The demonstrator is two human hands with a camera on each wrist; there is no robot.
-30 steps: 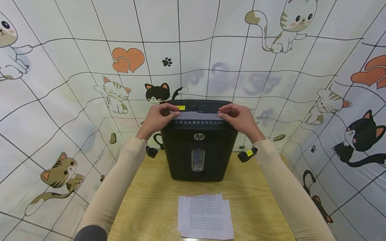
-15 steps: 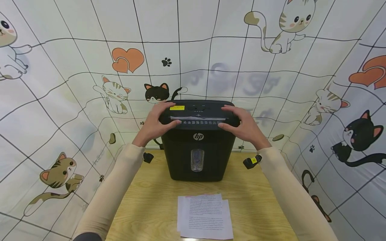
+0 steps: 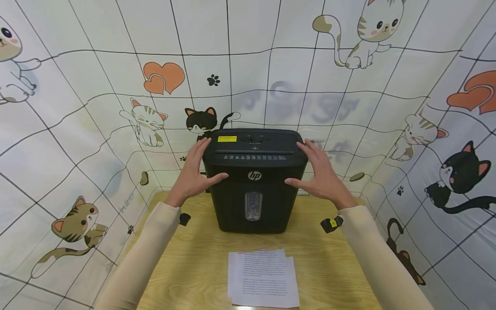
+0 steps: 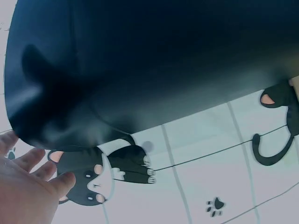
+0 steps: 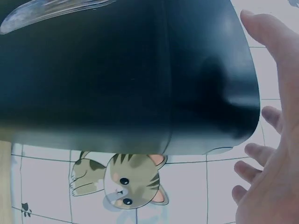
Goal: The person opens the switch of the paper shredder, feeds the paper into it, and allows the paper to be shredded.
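A black HP paper shredder (image 3: 232, 193) stands upright against the back wall, with a yellow label on its lid and a small clear window in its front. Its feed slot (image 3: 254, 152) shows no paper sticking out. My left hand (image 3: 193, 176) is spread beside the shredder's left upper corner, fingers extended and thumb in front of it. On the opposite corner, my right hand (image 3: 321, 176) is spread the same way. Both wrist views show the hands holding nothing; whether fingertips touch the casing, I cannot tell. Several printed sheets of paper (image 3: 267, 280) lie overlapping in front.
The wooden table (image 3: 186, 258) has the shredder at its back and the papers near its front edge. A white cloth with cat drawings (image 3: 255, 69) hangs behind and at both sides, close to the shredder. Both wrists wear small black cameras (image 3: 331, 224).
A sheet pinched between both hands has sunk into the shredder's slot and is out of sight. Both hands have let go, spread apart and moved outward and down to the corners.
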